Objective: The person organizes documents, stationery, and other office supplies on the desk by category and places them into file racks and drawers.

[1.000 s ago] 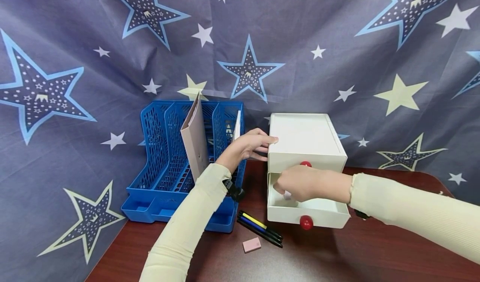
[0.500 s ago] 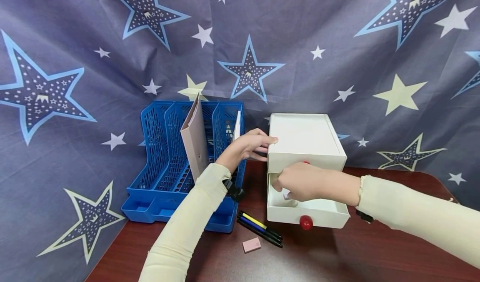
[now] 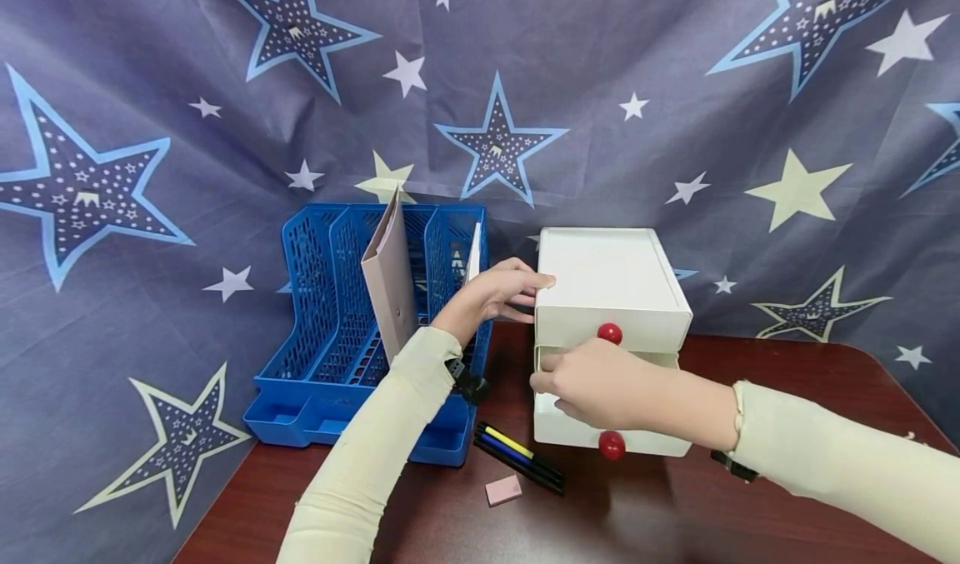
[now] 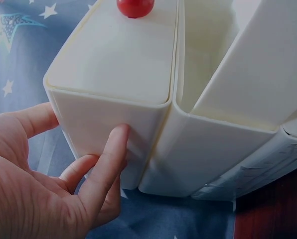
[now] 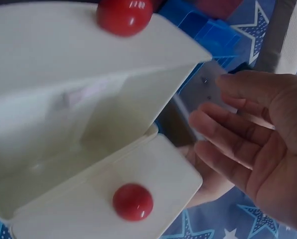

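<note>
My left hand (image 3: 502,289) rests on the upper left edge of a white drawer unit (image 3: 607,268); its thumb lies on top, and its fingers touch the side wall (image 4: 108,119). The unit's lower drawer (image 3: 637,441), with a red knob (image 3: 612,445), is pulled out. Over its left front part is my right hand (image 3: 600,381), hiding much of the inside. In the right wrist view, the right hand's fingers (image 5: 228,134) are loosely extended and hold nothing. A small pale pinkish block (image 5: 83,94) lies inside the drawer; its kind is unclear.
A blue file organizer (image 3: 307,347) stands to the left, holding a pinkish folder (image 3: 392,281) upright. On the brown table (image 3: 585,522), several pens (image 3: 519,457) and a pink eraser (image 3: 503,491) lie in front. A star-patterned cloth (image 3: 615,64) hangs behind.
My right hand has risen from inside the lower drawer and moved left and toward the front. The pale block has left its fingers. My left hand has stayed in place.
</note>
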`<state>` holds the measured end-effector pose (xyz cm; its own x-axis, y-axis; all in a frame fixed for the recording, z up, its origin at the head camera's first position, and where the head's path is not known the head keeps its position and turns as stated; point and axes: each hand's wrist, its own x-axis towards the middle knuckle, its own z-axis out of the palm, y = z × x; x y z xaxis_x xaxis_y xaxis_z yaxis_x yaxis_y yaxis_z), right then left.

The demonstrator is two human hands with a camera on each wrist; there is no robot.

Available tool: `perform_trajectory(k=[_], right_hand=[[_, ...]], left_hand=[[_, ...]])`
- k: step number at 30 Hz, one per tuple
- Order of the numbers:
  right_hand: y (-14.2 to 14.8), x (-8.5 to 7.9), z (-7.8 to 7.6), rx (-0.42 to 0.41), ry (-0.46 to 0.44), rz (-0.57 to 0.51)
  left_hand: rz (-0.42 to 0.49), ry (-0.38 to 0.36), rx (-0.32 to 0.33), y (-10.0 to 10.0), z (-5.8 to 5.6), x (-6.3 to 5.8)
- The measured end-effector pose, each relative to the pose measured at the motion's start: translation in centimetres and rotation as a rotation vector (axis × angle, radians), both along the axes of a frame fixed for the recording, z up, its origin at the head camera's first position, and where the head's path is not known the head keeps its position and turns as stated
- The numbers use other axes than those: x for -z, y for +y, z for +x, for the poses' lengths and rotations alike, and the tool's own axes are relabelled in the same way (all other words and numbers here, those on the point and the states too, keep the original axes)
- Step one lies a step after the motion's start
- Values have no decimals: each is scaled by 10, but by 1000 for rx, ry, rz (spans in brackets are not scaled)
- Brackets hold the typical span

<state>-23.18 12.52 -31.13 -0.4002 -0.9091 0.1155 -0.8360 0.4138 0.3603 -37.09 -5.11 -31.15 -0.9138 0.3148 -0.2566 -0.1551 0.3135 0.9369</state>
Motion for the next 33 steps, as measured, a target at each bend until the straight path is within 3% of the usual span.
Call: perform_trajectory(k=[5,8,20,27,33], right_hand=[[-5,10,11,-88,148,-65],[-9,17,16,-133,186,-131],[-28,42,35,-278,202,-278],[-36,62,39,-231,103,-237],[-44,81,39,-236,99,-213]], left_hand=[[0,0,-7,1,0,0],[-4,3,-11,1,-1,1],[0,4,-21,3,-2,4],[-3,1,-24,3,-2,5],[-9,5,-16,3,-3,4]])
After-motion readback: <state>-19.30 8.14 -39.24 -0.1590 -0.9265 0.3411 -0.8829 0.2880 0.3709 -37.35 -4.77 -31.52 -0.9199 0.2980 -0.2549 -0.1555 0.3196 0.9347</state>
